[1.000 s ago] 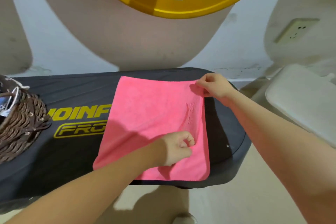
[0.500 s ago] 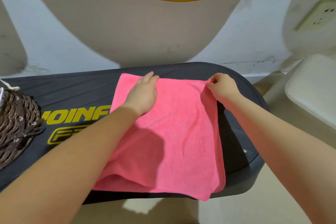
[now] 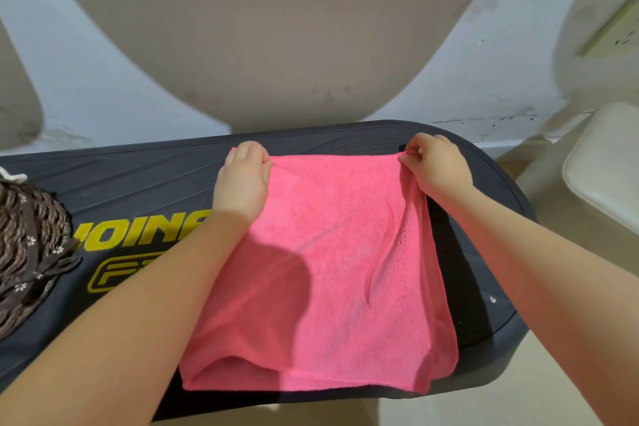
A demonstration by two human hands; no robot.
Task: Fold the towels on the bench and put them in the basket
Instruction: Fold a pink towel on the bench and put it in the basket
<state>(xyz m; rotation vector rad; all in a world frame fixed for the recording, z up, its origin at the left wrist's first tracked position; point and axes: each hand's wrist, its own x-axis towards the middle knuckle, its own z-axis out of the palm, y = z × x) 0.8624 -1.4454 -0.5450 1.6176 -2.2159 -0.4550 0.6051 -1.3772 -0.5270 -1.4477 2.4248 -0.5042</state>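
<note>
A pink towel [image 3: 332,273] lies spread on the black padded bench [image 3: 145,176], its near edge rumpled and hanging close to the bench's front rim. My left hand [image 3: 242,180] grips the towel's far left corner with curled fingers. My right hand [image 3: 435,166] pinches the far right corner between thumb and fingers. A long crease runs down the towel's right side. The brown woven basket [image 3: 27,252] stands on the bench at the far left, partly cut off by the frame.
The bench carries yellow lettering [image 3: 138,235] left of the towel. A wall [image 3: 103,62] rises right behind the bench, with a socket [image 3: 612,31] at the upper right. A white padded seat [image 3: 605,166] stands to the right. Pale floor [image 3: 553,391] lies below.
My left hand moved from the towel's near middle up to the far left corner and now grips it. The right hand kept its hold on the far right corner.
</note>
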